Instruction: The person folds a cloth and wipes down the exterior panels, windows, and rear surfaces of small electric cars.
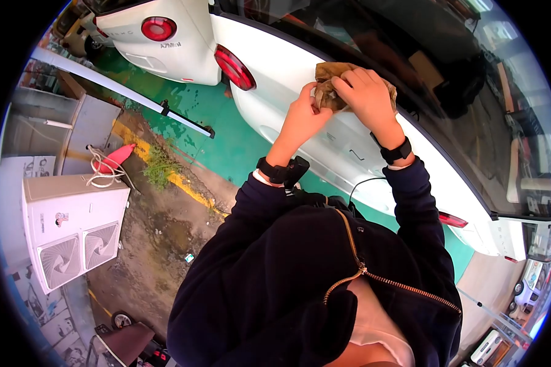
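Both of my hands are raised over the rear of a white car (269, 98), on a crumpled brown cloth (332, 70). My left hand (305, 119) pinches the cloth's near left edge with bent fingers. On the right side, my right hand (368, 101) curls over the top of it, its fingers closed on the folds. Part of the cloth is hidden behind the fingers. It is bunched up close to the car's rear window (471, 104); whether it touches the car I cannot tell. A black band is around each wrist.
Another white car (177, 49) stands at the upper left on the green floor (190, 101). A long pole (128, 92) juts in from the left. At the left sit a white air-conditioner unit (79, 214), a red object with a cord (115, 158) and some weeds (159, 165).
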{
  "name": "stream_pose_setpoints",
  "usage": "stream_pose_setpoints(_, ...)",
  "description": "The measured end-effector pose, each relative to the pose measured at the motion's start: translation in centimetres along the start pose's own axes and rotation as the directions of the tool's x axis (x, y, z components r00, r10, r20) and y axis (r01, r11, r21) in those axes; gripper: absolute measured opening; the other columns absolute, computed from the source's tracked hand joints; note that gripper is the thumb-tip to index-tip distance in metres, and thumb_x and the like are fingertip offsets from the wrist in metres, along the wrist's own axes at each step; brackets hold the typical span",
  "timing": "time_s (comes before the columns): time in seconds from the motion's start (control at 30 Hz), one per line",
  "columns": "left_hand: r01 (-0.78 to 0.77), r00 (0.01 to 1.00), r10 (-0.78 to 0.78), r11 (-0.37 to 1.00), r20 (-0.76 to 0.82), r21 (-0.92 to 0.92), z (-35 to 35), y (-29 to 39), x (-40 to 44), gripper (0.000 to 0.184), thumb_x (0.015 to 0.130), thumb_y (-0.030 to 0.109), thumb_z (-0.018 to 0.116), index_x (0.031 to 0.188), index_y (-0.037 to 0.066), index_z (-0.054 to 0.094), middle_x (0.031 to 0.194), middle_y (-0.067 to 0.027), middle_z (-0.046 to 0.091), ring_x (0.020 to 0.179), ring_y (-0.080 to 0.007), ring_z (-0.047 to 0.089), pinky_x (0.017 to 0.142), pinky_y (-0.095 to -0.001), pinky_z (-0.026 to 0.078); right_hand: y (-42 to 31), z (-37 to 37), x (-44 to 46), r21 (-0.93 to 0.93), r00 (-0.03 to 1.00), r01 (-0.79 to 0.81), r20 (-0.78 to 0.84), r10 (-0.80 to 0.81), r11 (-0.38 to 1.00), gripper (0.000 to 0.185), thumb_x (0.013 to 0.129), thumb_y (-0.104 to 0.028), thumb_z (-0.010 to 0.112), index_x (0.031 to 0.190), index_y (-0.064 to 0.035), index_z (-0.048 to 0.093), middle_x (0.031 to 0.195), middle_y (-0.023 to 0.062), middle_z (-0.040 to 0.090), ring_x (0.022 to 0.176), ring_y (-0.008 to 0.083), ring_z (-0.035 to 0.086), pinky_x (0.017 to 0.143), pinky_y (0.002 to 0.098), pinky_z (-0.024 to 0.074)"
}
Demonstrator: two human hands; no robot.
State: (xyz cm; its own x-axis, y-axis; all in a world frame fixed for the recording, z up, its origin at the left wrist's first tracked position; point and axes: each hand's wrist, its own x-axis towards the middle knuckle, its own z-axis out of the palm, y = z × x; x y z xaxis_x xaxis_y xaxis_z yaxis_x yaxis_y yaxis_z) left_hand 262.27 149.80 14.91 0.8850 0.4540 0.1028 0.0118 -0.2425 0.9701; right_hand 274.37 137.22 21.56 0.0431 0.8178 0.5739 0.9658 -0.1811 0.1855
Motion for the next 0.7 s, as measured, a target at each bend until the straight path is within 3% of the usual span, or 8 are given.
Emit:
stream_pose_setpoints(0.13, 0.182, 0.983, -0.143, 0.82, 0.112, -0.542, -1.5, 0.1, 0.1, 0.052, 0.083, 0.002, 0.055, 0.134, 0.003, 0.043, 0.079, -0.0054, 0.064, 0.067, -0.0115, 0.056, 0.063, -0.024, 0.044, -0.9, 0.0, -1.1, 0.066, 0.998, 0.044, 0.042, -0.047, 0.997, 0.022, 0.071, -0.012, 0.061, 0.092, -0.0151, 0.06, 0.083, -0.0001, 0.053, 0.084, 0.0195, 0.055, 0.076, 0.031, 0.0432)
stream_pose_setpoints(0.3, 0.257, 0.966, -0.161, 0.645, 0.201, -0.72, -1.0, 0.2, -0.1, 0.043, 0.085, 0.0, 0.057, 0.128, 0.005, 0.051, 0.085, -0.0097, 0.065, 0.072, -0.0133, 0.061, 0.067, -0.0272, 0.049, -0.8, -1.8, -2.2, 0.218, 0.995, -0.084, 0.079, 0.069, 0.972, 0.024, 0.074, -0.015, 0.069, 0.097, -0.0151, 0.062, 0.091, 0.0, 0.059, 0.09, 0.0211, 0.057, 0.08, 0.0334, 0.0443)
stream_pose_setpoints(0.5, -0.117, 0.982, 0.172, 0.867, 0.071, -0.485, -0.1, 0.2, -0.5, 0.04, 0.085, -0.001, 0.061, 0.123, 0.008, 0.056, 0.094, -0.0082, 0.063, 0.085, -0.0183, 0.063, 0.076, -0.0312, 0.051, -0.9, -3.9, -4.1, 0.262, 0.938, -0.348, 0.088, 0.336, 0.9, 0.039, 0.072, -0.017, 0.075, 0.108, -0.0109, 0.062, 0.101, 0.0059, 0.065, 0.094, 0.0283, 0.06, 0.083, 0.0374, 0.0458)
stream_pose_setpoints(0.53, -0.269, 0.959, 0.281, 0.94, 0.028, -0.208, -0.3, 0.8, -0.7, 0.04, 0.082, -0.001, 0.065, 0.12, 0.008, 0.058, 0.099, -0.0083, 0.061, 0.087, -0.0199, 0.062, 0.076, -0.0308, 0.051, -0.9, -3.7, -4.4, 0.238, 0.941, -0.339, 0.08, 0.33, 0.91, 0.038, 0.073, -0.016, 0.075, 0.108, -0.0095, 0.062, 0.099, 0.0071, 0.065, 0.094, 0.0288, 0.06, 0.083, 0.0377, 0.046)
stream_pose_setpoints(0.57, -0.393, 0.919, 0.393, 0.915, 0.02, 0.09, -0.4, 1.2, -0.9, 0.04, 0.078, -0.002, 0.068, 0.117, 0.007, 0.06, 0.103, -0.0083, 0.06, 0.089, -0.0215, 0.061, 0.077, -0.0303, 0.051, -0.9, -3.6, -4.6, 0.214, 0.943, -0.332, 0.072, 0.324, 0.919, 0.037, 0.074, -0.015, 0.074, 0.108, -0.008, 0.061, 0.098, 0.0084, 0.065, 0.093, 0.0294, 0.06, 0.083, 0.0381, 0.0461)
stream_pose_setpoints(0.6, -0.394, 0.919, 0.393, 0.915, 0.021, 0.089, -0.3, 1.0, -0.9, 0.04, 0.078, -0.002, 0.068, 0.117, 0.007, 0.06, 0.103, -0.0083, 0.06, 0.089, -0.0215, 0.061, 0.077, -0.0303, 0.051, -0.8, -3.5, -4.6, 0.213, 0.943, -0.333, 0.072, 0.325, 0.919, 0.037, 0.074, -0.015, 0.074, 0.108, -0.008, 0.061, 0.098, 0.0084, 0.065, 0.093, 0.0294, 0.06, 0.083, 0.0381, 0.0461)
stream_pose_setpoints(0.67, -0.632, 0.737, 0.671, 0.643, 0.079, 0.433, 0.4, 0.3, -0.7, 0.04, 0.07, 0.0, 0.068, 0.107, 0.013, 0.065, 0.095, -0.0072, 0.055, 0.082, -0.0258, 0.057, 0.071, -0.033, 0.05, -0.4, -3.2, -4.4, 0.211, 0.927, -0.371, 0.13, 0.35, 0.904, 0.03, 0.076, -0.012, 0.071, 0.103, -0.006, 0.061, 0.097, 0.0091, 0.066, 0.091, 0.0289, 0.061, 0.08, 0.0384, 0.0469)
stream_pose_setpoints(0.7, -0.633, 0.736, 0.672, 0.643, 0.078, 0.432, 0.6, 0.4, -0.5, 0.04, 0.07, 0.0, 0.068, 0.107, 0.013, 0.065, 0.095, -0.0072, 0.055, 0.082, -0.0258, 0.057, 0.071, -0.033, 0.05, -0.2, -3.1, -4.3, 0.209, 0.928, -0.371, 0.13, 0.35, 0.905, 0.03, 0.076, -0.012, 0.071, 0.103, -0.006, 0.061, 0.097, 0.0091, 0.066, 0.091, 0.0289, 0.061, 0.08, 0.0384, 0.0469)
